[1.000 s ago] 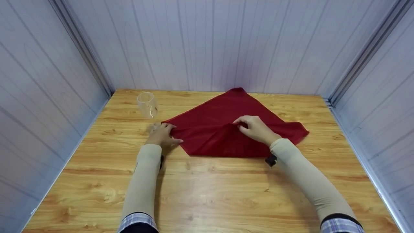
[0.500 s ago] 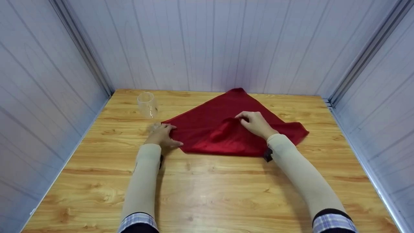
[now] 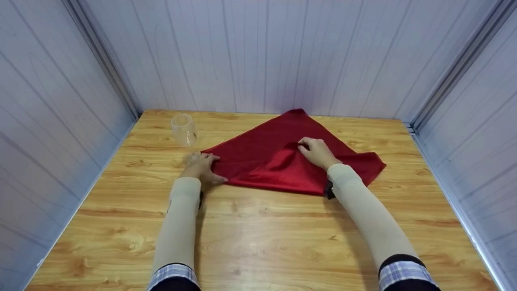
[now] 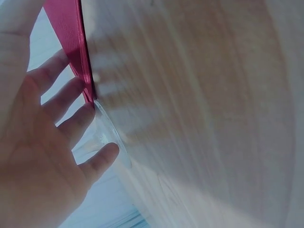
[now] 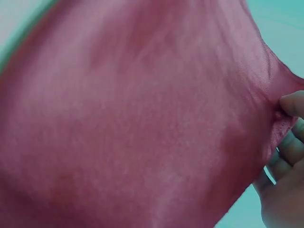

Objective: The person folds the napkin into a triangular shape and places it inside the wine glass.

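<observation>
A red satin-like cloth (image 3: 266,139) lies on the table, its near part folded up and over toward the far side. My right hand (image 3: 317,152) pinches a corner of it between thumb and fingers, and in the right wrist view the cloth (image 5: 133,118) stretches from that pinch. At the cloth's left corner my left hand (image 3: 200,167) rests with fingers spread, fingertips right at the edge. A clear stemmed glass (image 3: 184,131) stands just beyond the left hand. Its round foot (image 4: 111,128) shows beside the left fingers in the left wrist view.
The wooden table (image 3: 250,238) carries these things. Pale panelled walls (image 3: 258,56) enclose it at the back and both sides. The cloth's far corner reaches close to the back wall, and another corner points right.
My right hand has drawn the pinched corner slightly away from me and the folded near edge has shifted back at its left end. My left hand has stayed in place.
</observation>
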Motion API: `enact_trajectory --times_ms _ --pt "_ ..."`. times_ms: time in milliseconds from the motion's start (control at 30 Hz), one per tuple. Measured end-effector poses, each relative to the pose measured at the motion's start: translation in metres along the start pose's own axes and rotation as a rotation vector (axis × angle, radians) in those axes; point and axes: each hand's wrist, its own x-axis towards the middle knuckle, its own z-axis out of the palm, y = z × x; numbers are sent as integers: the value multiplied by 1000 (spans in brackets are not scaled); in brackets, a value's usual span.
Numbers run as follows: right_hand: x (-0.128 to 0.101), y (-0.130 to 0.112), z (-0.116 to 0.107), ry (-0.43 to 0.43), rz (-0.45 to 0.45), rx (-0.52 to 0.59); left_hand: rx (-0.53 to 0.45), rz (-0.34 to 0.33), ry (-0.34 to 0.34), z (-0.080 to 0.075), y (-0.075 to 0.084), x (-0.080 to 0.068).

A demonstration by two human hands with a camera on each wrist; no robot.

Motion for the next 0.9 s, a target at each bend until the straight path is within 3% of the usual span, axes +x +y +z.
enact_trajectory --times_ms 433,900 --pt "-6 29 4 -219 132 -122 20 0 -15 -3 3 0" --pt "-11 27 -2 -262 100 -169 60 31 -23 -2 3 -3"
